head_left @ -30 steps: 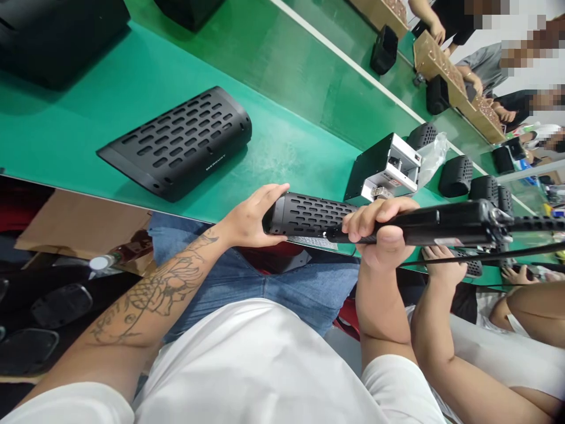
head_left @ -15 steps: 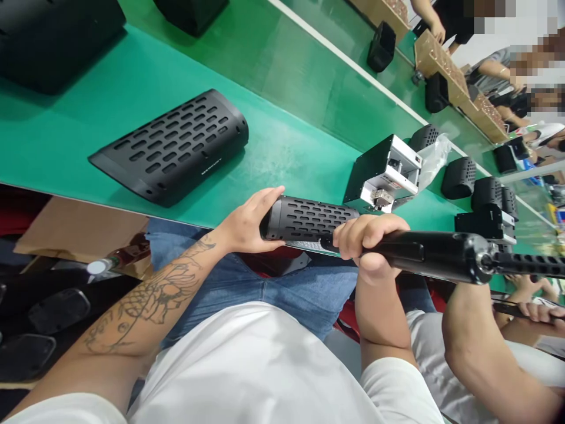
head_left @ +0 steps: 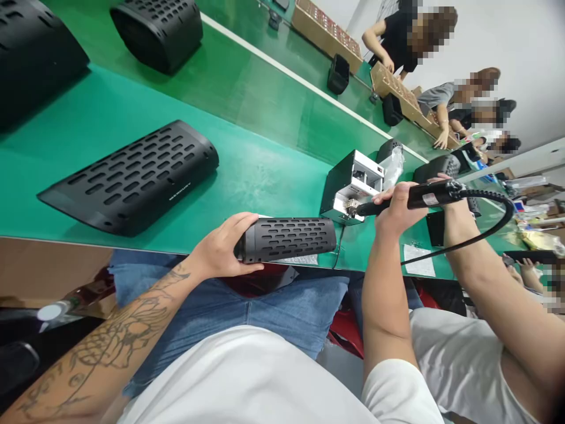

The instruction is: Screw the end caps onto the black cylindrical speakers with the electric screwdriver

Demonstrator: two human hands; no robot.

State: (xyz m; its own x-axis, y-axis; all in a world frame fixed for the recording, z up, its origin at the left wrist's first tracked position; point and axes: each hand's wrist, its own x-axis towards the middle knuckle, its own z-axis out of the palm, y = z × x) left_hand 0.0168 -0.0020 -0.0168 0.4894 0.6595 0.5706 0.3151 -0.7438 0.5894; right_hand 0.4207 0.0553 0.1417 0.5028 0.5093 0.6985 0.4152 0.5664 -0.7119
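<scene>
My left hand grips the left end of a black perforated speaker shell, held level at the green bench's near edge above my lap. My right hand is wrapped round a black electric screwdriver with a cable trailing right. The screwdriver's tip points left into the opening of a small black and silver screw feeder box on the bench. A larger black slotted speaker cover lies flat on the bench to the left, untouched.
The green bench has a white dividing strip and more black speaker shells at top left and beyond the feeder. A co-worker's arm reaches in at my right. Other people work at cardboard trays far along the line.
My right hand has carried the screwdriver away from the speaker shell's right end, up to the feeder box. My view tilted up and left. My left hand kept hold of the shell.
</scene>
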